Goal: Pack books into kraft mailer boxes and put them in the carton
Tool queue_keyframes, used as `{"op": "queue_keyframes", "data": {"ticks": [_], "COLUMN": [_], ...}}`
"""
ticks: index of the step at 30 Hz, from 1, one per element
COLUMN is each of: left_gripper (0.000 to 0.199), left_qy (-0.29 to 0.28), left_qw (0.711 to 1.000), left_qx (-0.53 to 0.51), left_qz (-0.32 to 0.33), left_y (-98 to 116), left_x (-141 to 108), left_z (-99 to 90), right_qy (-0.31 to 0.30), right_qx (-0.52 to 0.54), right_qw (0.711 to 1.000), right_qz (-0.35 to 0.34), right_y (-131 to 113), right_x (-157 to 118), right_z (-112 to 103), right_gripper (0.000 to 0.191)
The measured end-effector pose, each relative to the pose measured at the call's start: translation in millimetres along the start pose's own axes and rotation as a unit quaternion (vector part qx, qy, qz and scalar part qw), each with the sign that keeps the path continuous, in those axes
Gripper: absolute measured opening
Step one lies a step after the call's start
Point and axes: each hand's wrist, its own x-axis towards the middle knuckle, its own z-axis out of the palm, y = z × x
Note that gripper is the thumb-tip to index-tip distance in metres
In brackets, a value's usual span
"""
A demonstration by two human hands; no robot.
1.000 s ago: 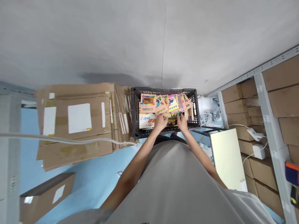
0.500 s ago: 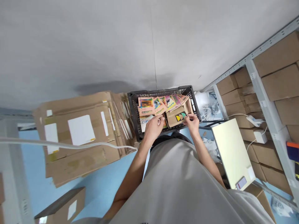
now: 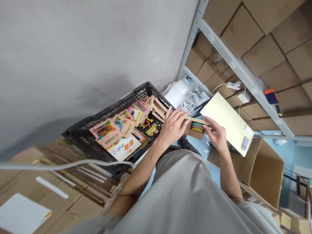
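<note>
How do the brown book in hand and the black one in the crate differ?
The brown book is held between the left hand and right hand; the black book lies in the crate. The brown book shows green and yellow shapes on a dark panel; the black book shows colourful print on black. Both have printed covers.

light-grey top (image 3: 187, 191) | short grey sleeves (image 3: 255, 211) | bare forearms (image 3: 227, 174) | bare fingers (image 3: 176, 116) | dark legwear (image 3: 188, 144)

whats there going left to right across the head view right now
White sheet on the cardboard, black crate, left hand, brown book between the hands, right hand, open cardboard box.
</note>
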Motion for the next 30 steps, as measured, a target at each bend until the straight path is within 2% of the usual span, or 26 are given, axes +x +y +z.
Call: {"op": "queue_keyframes", "data": {"ticks": [4, 7, 9, 12, 15, 18, 21, 23, 26, 30], "left_gripper": [0.031, 0.028, 0.031, 0.051, 0.073, 0.077, 0.074, 0.073, 0.071, 0.070], "left_qy": [-0.147, -0.196, -0.189, -0.150, -0.119, -0.101, -0.113, -0.129, -0.157, -0.209], "left_qw": [0.989, 0.978, 0.976, 0.963, 0.928, 0.904, 0.884, 0.868, 0.846, 0.819], "left_qx": [-0.028, -0.065, -0.095, -0.172, -0.263, -0.306, -0.332, -0.348, -0.362, -0.381], "left_qz": [0.004, -0.021, -0.053, -0.142, -0.235, -0.282, -0.309, -0.330, -0.358, -0.373], "left_y": [6, 13, 18, 23, 33, 51, 69, 76, 79, 74], "left_x": [20, 29, 34, 47, 66, 89, 109, 120, 138, 169], "left_z": [54.8, 102.6, 139.8, 201.0, 258.6, 303.4, 334.6, 349.8, 366.1, 378.0], "right_qy": [0.057, 0.084, 0.114, 0.188, 0.240, 0.223, 0.204, 0.225, 0.263, 0.285], "right_qx": [-0.022, 0.015, 0.029, 0.020, 0.078, 0.210, 0.296, 0.313, 0.311, 0.303], "right_qw": [0.998, 0.996, 0.993, 0.981, 0.962, 0.934, 0.911, 0.900, 0.887, 0.884], "right_qz": [0.004, 0.023, 0.027, 0.032, 0.106, 0.186, 0.201, 0.205, 0.217, 0.214], "right_y": [39, 82, 113, 163, 209, 242, 259, 264, 266, 262], "right_x": [-4, 1, 4, 4, 0, -7, -11, -9, -1, 19], "right_z": [-41, -72, -95, -131, -159, -178, -194, -204, -218, -228], "right_gripper": [0.051, 0.056, 0.057, 0.063, 0.085, 0.101, 0.082, 0.068, 0.064, 0.060]}}
